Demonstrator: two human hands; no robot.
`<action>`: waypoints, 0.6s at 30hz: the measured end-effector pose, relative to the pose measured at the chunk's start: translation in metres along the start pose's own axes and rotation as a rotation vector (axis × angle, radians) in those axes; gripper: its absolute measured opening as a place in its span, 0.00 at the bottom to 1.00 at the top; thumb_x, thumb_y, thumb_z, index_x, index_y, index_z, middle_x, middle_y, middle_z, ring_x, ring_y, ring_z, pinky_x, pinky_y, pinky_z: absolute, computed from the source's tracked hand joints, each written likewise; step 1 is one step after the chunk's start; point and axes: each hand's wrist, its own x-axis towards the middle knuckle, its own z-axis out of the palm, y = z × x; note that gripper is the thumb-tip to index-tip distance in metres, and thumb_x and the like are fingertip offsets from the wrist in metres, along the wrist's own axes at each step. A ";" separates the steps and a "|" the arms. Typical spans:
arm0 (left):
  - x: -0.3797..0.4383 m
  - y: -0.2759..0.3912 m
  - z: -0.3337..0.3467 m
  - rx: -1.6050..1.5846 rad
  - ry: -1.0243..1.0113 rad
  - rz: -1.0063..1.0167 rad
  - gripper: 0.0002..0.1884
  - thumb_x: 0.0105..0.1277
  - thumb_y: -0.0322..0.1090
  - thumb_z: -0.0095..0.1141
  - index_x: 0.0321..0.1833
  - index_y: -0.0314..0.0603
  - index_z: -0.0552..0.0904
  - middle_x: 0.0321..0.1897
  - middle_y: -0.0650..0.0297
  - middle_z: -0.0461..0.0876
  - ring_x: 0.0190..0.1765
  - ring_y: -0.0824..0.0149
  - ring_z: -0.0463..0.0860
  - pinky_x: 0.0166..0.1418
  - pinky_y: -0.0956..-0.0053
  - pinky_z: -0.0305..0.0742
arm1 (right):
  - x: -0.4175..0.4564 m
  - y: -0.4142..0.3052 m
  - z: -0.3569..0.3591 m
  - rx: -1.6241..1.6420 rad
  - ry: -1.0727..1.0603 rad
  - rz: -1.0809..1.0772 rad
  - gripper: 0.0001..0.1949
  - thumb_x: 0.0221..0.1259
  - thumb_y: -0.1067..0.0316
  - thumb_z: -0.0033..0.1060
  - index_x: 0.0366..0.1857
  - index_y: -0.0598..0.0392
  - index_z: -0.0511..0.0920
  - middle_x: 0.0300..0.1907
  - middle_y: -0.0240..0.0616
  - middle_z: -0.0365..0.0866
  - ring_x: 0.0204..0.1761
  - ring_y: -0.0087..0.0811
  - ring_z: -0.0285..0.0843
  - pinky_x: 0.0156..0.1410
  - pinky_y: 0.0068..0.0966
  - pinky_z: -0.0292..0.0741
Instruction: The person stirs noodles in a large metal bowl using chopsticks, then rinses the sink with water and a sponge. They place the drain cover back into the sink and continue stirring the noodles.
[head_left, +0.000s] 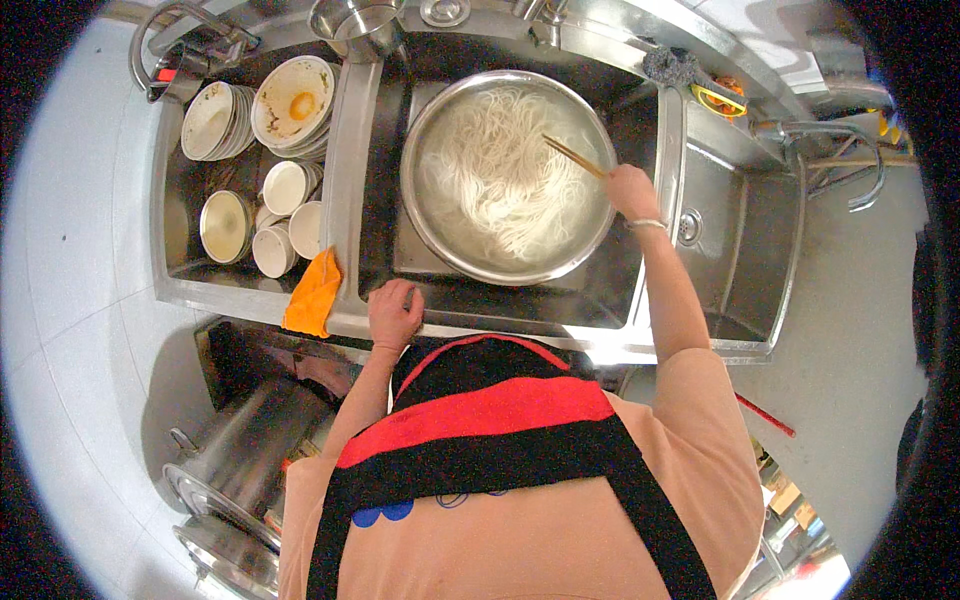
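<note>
My right hand (632, 193) grips a pair of wooden chopsticks (574, 155) above the right side of a large round steel basin (409, 180). The chopstick tips touch pale noodles (510, 165), which lie loose in cloudy water inside the basin. That basin stands in the middle compartment of a stainless steel sink (510, 304). My left hand (394, 311) rests at the sink's front rim, fingers curled down over it; whether they grip the edge is hidden. Just to its left, an orange cloth (313, 295) drapes over the sink's front edge.
Soiled plates (292, 101), bowls (285, 187) and small cups crowd the left compartment. A steel pot (356, 30) stands on the back ledge. At back right sit a scouring pad (670, 66) and a yellow-edged brush (718, 100). A curved faucet (862, 142) rises right of the right compartment.
</note>
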 end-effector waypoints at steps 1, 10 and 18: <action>0.000 -0.001 0.000 0.004 0.009 0.008 0.05 0.55 0.35 0.57 0.32 0.44 0.79 0.33 0.62 0.81 0.39 0.58 0.79 0.45 0.65 0.69 | 0.011 -0.003 0.012 0.014 -0.034 0.021 0.15 0.55 0.60 0.48 0.30 0.61 0.83 0.35 0.55 0.82 0.41 0.53 0.81 0.49 0.43 0.77; -0.002 -0.002 0.000 -0.025 -0.022 0.007 0.06 0.56 0.35 0.57 0.35 0.44 0.79 0.35 0.60 0.81 0.40 0.57 0.79 0.44 0.64 0.70 | -0.016 -0.025 0.102 1.522 -0.534 0.224 0.11 0.60 0.60 0.50 0.27 0.55 0.77 0.11 0.28 0.63 0.10 0.19 0.53 0.15 0.21 0.50; 0.017 0.011 -0.005 -0.308 -0.043 -0.211 0.11 0.59 0.34 0.57 0.43 0.39 0.79 0.40 0.56 0.81 0.44 0.54 0.80 0.49 0.65 0.73 | -0.088 -0.013 0.041 1.701 -0.581 0.121 0.14 0.63 0.57 0.49 0.29 0.58 0.75 0.12 0.24 0.62 0.10 0.17 0.52 0.14 0.18 0.47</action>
